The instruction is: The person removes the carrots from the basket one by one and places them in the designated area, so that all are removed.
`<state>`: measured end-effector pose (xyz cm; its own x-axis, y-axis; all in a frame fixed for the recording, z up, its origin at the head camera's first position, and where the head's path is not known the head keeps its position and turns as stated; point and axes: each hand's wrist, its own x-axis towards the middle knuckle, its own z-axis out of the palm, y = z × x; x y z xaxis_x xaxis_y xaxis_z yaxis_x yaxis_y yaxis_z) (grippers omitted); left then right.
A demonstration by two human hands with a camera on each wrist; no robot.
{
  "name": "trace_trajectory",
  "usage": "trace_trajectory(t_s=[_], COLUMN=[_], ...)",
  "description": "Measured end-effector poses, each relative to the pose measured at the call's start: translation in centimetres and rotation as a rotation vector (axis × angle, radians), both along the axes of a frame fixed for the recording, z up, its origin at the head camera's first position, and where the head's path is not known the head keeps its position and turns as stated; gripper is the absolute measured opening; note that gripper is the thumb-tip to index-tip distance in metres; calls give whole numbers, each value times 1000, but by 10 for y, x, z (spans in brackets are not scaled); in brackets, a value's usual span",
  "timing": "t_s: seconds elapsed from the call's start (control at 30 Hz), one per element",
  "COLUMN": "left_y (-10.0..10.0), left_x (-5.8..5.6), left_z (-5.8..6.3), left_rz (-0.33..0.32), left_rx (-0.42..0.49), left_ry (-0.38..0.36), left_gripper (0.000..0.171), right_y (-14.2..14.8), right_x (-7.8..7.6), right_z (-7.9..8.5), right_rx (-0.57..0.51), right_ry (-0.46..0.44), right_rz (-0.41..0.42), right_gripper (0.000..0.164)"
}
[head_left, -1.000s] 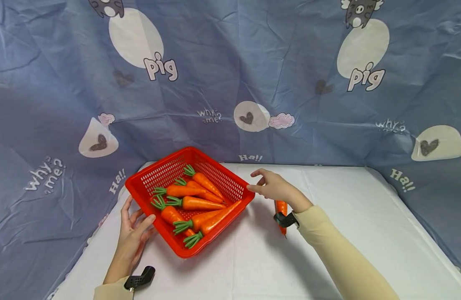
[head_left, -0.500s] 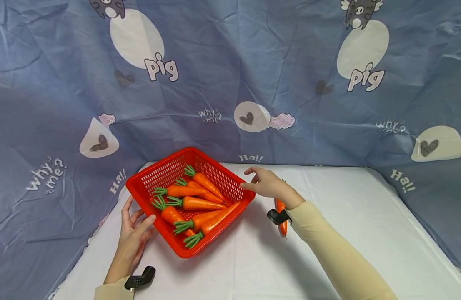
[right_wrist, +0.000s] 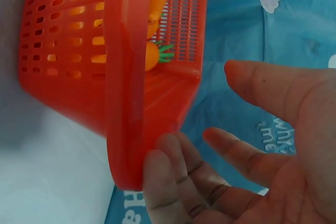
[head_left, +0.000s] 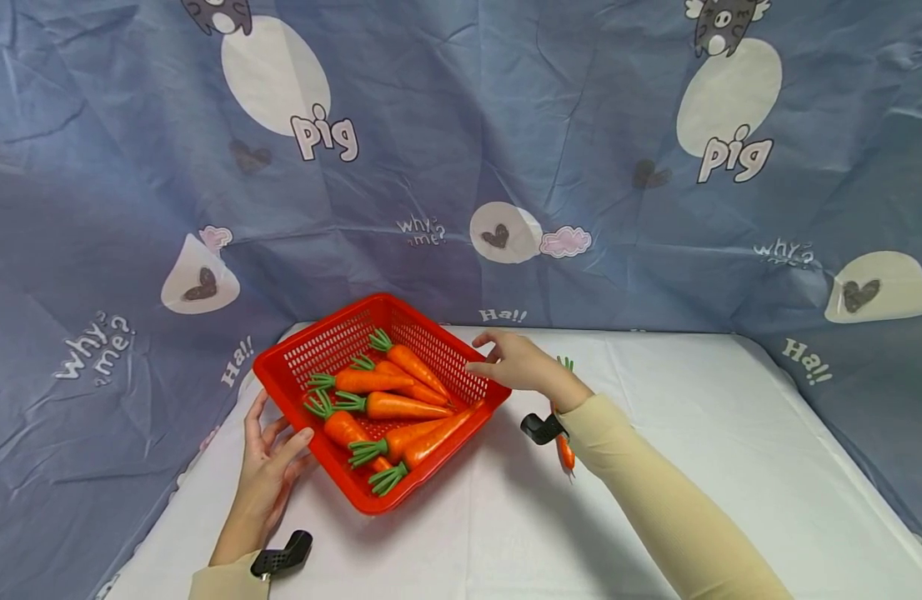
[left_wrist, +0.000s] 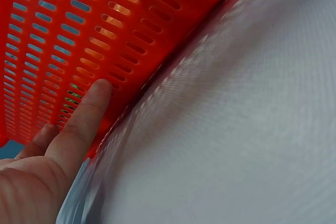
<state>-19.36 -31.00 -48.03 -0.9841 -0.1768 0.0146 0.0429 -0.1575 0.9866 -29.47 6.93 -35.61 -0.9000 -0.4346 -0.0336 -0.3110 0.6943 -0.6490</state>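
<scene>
A red plastic basket [head_left: 367, 505] with slotted walls holds several orange carrots [head_left: 404, 407] with green tops. My left hand [head_left: 268, 471] is at its near-left side, thumb at the rim. In the left wrist view, a straight finger [left_wrist: 79, 124] lies against the slotted wall [left_wrist: 131, 40]. My right hand [head_left: 523, 367] reaches over the basket's right corner, palm down with fingers loosely bent. The right wrist view shows its fingertips [right_wrist: 163, 171] right at the rim [right_wrist: 124, 87]. One loose carrot [head_left: 565, 454] lies on the cloth, partly hidden beneath the right forearm.
A white cloth [head_left: 701, 433] covers the table. Behind it hangs a blue printed curtain [head_left: 401, 150], close to the basket's far side. Each wrist wears a black camera mount, such as the right one [head_left: 542, 428].
My right hand has moved left, from beside the basket's right corner to over it. The basket, the carrots and my left hand have stayed where they were.
</scene>
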Motion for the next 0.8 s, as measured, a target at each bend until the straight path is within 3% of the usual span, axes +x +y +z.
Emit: trace_trajectory(t_s=[0.8], left_y=[0], left_x=[-1], left_z=[0], left_rz=[6], left_rx=[-14], left_ry=[-14], left_gripper=[93], right_y=[-37], right_x=[2], right_z=[-6], right_rx=[81], right_ry=[6], right_rz=[70], right_gripper=[51])
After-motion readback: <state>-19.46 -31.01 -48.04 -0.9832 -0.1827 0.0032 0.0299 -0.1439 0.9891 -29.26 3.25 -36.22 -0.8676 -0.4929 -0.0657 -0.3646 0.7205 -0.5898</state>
